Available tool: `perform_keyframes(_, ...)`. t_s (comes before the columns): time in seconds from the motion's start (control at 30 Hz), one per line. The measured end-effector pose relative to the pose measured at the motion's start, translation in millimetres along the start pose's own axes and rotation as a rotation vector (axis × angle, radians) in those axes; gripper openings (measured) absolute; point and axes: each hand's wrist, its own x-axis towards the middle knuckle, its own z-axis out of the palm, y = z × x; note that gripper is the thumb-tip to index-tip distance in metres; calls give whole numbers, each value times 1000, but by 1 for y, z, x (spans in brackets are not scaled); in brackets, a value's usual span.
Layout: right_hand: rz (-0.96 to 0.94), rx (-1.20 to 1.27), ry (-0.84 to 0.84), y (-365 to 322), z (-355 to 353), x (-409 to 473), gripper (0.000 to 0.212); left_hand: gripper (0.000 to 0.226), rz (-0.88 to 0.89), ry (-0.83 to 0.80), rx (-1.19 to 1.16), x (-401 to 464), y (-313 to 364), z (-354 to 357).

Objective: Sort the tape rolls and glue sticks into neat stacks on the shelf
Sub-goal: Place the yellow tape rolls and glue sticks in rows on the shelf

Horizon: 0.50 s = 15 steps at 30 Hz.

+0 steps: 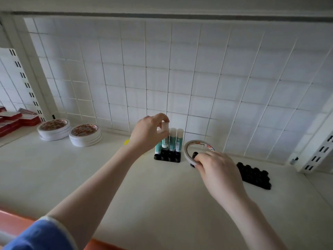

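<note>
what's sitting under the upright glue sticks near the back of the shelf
A black holder tray with round sockets; the glue sticks stand in it. The left hand covers its left rear part, so those sockets can't be seen.

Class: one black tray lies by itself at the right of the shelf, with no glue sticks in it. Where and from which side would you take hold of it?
Probably grip the black tray across its long edges, coming from above and the front. It lies flat on the shelf, low and slab-like, with a knobbly top offering little to pinch. Its front and right sides are open; the right hand, holding a tape roll, sits to its left.
</note>
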Motion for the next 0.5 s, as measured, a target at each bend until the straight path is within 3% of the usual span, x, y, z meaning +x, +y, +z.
perform_keyframes(0.5,74,4,29,6,1,-2,31,32,117,8,92,-5,-21,19)
